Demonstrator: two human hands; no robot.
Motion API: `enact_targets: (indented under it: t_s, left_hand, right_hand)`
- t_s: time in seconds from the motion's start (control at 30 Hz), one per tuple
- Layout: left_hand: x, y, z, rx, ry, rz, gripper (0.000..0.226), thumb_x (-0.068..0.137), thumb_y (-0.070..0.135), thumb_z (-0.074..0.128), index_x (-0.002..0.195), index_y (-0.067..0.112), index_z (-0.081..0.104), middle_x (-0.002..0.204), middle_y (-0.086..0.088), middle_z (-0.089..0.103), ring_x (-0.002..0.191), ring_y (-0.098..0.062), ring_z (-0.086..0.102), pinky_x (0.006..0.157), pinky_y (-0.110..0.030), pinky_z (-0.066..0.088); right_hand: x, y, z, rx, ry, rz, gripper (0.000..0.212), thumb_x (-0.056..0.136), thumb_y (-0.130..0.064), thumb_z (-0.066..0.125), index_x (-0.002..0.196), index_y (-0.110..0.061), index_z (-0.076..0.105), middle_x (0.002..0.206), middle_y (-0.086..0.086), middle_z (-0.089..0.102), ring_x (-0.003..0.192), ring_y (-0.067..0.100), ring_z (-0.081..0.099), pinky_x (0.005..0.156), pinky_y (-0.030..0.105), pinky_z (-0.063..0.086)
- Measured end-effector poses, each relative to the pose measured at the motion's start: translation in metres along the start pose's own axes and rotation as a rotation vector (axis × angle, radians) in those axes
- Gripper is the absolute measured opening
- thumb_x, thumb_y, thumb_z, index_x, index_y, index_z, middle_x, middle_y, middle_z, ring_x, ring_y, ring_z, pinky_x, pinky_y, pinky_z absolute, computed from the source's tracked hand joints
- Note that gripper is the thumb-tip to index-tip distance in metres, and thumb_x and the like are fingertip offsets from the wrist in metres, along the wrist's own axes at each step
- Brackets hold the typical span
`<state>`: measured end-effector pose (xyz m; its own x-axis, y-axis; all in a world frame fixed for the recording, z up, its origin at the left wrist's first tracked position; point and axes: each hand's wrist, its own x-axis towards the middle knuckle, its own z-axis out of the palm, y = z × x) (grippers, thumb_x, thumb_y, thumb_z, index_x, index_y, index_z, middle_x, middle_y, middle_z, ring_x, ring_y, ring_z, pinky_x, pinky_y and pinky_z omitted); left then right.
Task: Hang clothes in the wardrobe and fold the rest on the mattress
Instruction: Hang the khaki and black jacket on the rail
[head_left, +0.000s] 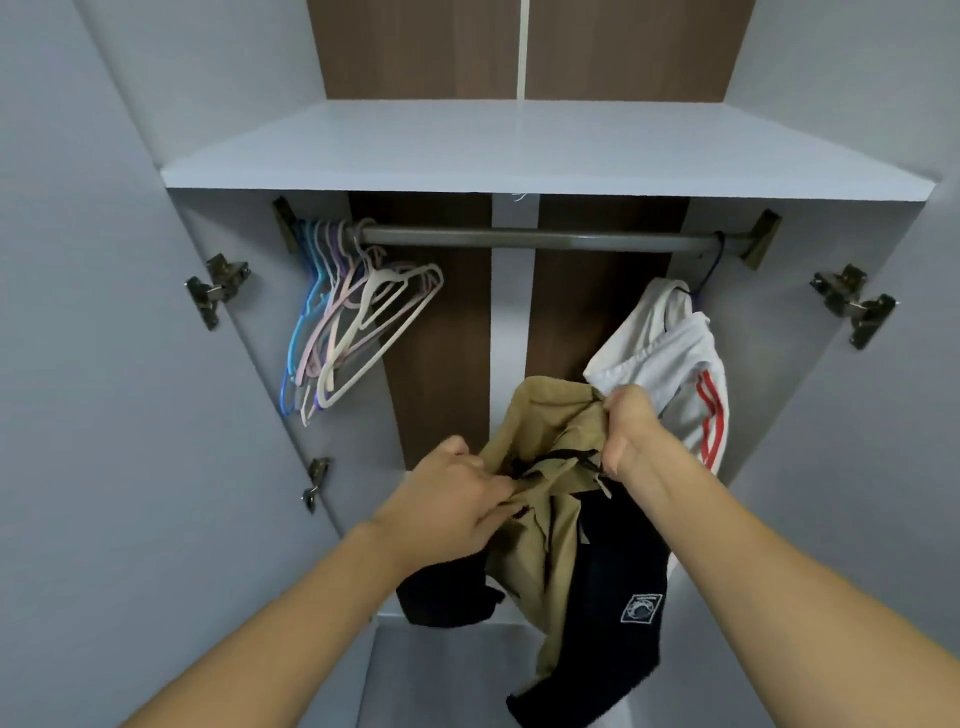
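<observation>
Khaki shirt (540, 447) bunches between both hands: left hand (447, 499) pinches its lower fold, right hand (631, 431) grips its upper edge. Black garment (618, 597) (with a white patch) hangs beneath them.

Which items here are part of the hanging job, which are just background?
In play: khaki garment, black garment, black hanger, left hand, right hand, rail, empty hangers.
Background: hung white garment, shelf, door hinges.

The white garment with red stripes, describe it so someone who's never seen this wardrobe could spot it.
Follow the grey rail under the wardrobe shelf to its right end. The white garment hangs there on a dark hanger, alone, far from the bunch of empty pastel hangers at the left end. Only it has red stripes.
</observation>
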<state>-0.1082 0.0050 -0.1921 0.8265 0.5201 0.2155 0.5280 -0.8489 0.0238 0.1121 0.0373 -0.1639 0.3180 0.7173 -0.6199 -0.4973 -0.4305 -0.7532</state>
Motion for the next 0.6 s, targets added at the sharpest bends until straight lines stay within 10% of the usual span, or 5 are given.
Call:
enact_targets:
  t_s: [0.13, 0.33, 0.47, 0.6]
  left_hand:
    - [-0.005, -0.053, -0.014, -0.486, -0.161, -0.331, 0.041, 0.085, 0.056, 0.052, 0.109, 0.029, 0.070, 0.094, 0.011, 0.059, 0.090, -0.005, 0.056, 0.083, -0.025, 0.046]
    - [0.017, -0.181, -0.027, 0.106, 0.001, -0.964, 0.055, 0.088, 0.037, 0.059, 0.135, 0.012, 0.049, 0.133, -0.017, 0.048, 0.123, -0.038, 0.044, 0.100, -0.044, 0.041]
    - [0.039, -0.231, -0.014, 0.227, -0.021, -1.023, 0.043, 0.096, 0.035, 0.052, 0.128, 0.007, 0.052, 0.126, -0.018, 0.056, 0.115, -0.038, 0.055, 0.092, -0.045, 0.048]
    - [0.067, -0.247, 0.002, 0.378, -0.255, -0.932, 0.028, 0.095, 0.015, 0.054, 0.121, 0.009, 0.061, 0.119, -0.011, 0.066, 0.108, -0.031, 0.066, 0.081, -0.041, 0.054]
  right_hand:
    - [0.000, -0.006, 0.022, -0.218, -0.124, 0.008, 0.025, 0.087, -0.011, 0.041, 0.094, -0.006, 0.064, 0.082, 0.016, 0.069, 0.066, 0.030, 0.064, 0.061, 0.033, 0.056]
    - [0.019, -0.017, 0.055, -0.342, -0.114, -0.087, 0.047, 0.099, -0.042, 0.052, 0.124, -0.003, 0.061, 0.112, 0.016, 0.069, 0.092, 0.029, 0.067, 0.071, 0.033, 0.055]
    - [0.039, -0.024, 0.069, -0.498, -0.005, -0.264, 0.058, 0.100, -0.041, 0.052, 0.138, 0.001, 0.045, 0.116, 0.009, 0.061, 0.088, 0.020, 0.057, 0.073, 0.028, 0.047]
    - [0.052, -0.029, 0.075, -0.530, 0.040, -0.289, 0.053, 0.100, -0.039, 0.052, 0.130, 0.004, 0.052, 0.079, -0.001, 0.055, 0.066, 0.011, 0.055, 0.040, 0.014, 0.043]
